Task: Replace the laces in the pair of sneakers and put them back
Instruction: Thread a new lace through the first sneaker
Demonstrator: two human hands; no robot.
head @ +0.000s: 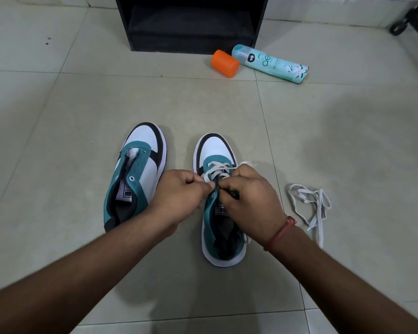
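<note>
Both hands work over the right sneaker [217, 150]: left hand [181, 191] pinches its flat white lace [216, 168], right hand [249, 201] pinches a dark lace end at the eyelets. I note both sneakers' long axes run away from me, toes forward. Left of the left hand stands the unlaced sneaker [140, 165]; a loose flat lace [311, 206] lies crumpled right of the right hand.

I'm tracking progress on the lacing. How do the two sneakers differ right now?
The left sneaker has bare eyelets and no lace; the right sneaker has a white lace crossed through its front eyelets. No hand works on the left sneaker, while the left hand and right hand pinch at the right sneaker's lacing. Both are teal, white and black, upright on the floor, toes pointing away.
</note>
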